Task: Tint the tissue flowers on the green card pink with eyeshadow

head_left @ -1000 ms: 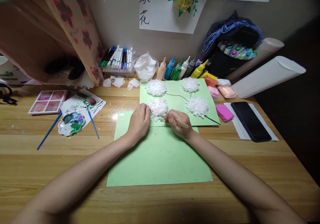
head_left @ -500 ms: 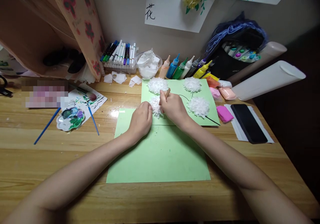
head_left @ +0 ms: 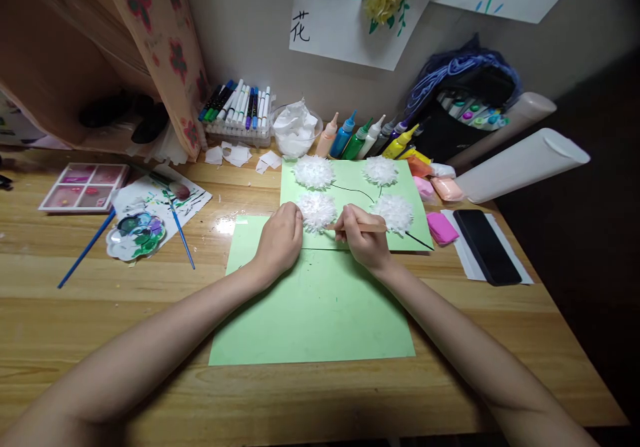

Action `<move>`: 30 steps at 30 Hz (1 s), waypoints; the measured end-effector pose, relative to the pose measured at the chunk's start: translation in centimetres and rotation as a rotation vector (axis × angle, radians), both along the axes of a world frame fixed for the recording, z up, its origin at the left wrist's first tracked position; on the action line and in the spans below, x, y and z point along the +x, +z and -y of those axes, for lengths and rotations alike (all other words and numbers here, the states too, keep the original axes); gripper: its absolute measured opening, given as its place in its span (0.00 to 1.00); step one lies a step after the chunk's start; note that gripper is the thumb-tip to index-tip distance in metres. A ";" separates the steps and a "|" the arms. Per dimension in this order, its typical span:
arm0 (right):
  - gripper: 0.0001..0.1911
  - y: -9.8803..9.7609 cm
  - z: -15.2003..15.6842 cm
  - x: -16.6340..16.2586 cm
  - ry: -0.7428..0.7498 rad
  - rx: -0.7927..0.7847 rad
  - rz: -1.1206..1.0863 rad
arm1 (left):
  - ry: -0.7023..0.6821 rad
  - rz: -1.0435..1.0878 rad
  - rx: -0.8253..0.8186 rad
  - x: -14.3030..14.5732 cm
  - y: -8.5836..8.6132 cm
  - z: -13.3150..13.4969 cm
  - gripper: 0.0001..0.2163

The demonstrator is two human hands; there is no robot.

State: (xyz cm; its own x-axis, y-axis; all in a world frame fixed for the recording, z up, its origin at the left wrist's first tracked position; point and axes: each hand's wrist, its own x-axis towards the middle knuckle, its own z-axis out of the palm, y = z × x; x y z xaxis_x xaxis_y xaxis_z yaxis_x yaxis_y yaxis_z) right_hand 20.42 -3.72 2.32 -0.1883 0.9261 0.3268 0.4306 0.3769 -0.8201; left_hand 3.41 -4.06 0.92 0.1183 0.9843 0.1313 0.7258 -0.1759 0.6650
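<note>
My left hand (head_left: 280,240) rests closed on the near green paper sheet (head_left: 320,307), its fingertips against the left edge of a white tissue pompom flower (head_left: 317,210). My right hand (head_left: 364,234) is closed around a thin wooden stick (head_left: 373,228) lying level, its tip at the flower's lower right. Three more white pompom flowers (head_left: 313,170) (head_left: 380,169) (head_left: 397,212) sit on the far green sheet (head_left: 350,187), joined by thin black drawn stems.
Coloured paint bottles (head_left: 367,139), a bowl of white tissue (head_left: 295,129) and a tray of markers (head_left: 237,110) line the back. Palette (head_left: 133,232), blue brushes (head_left: 85,250) and paint box (head_left: 85,195) lie left. Pink clay (head_left: 441,227) and a black phone (head_left: 487,247) lie right.
My right hand drew back from on top of the pompom to its lower right, and the stick swung from upright to level. The left hand stayed put.
</note>
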 end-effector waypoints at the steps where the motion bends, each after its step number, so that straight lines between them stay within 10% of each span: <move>1: 0.21 -0.1 0.0 -0.1 0.001 0.007 0.006 | -0.001 0.001 0.000 0.0 0.0 0.0 0.09; 30: 0.25 1.8 -2.3 -2.3 -0.055 -0.173 0.010 | -0.018 -0.029 0.016 -0.2 -0.3 -0.1 0.09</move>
State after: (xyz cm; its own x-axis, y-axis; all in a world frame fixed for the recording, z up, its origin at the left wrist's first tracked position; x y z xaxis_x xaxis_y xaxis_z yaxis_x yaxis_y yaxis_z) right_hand 18.09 -1.40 4.09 -0.1385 0.9773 0.1603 0.4546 0.2065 -0.8664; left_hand 3.21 -3.96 0.65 0.1404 0.9796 0.1434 0.7412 -0.2001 0.6407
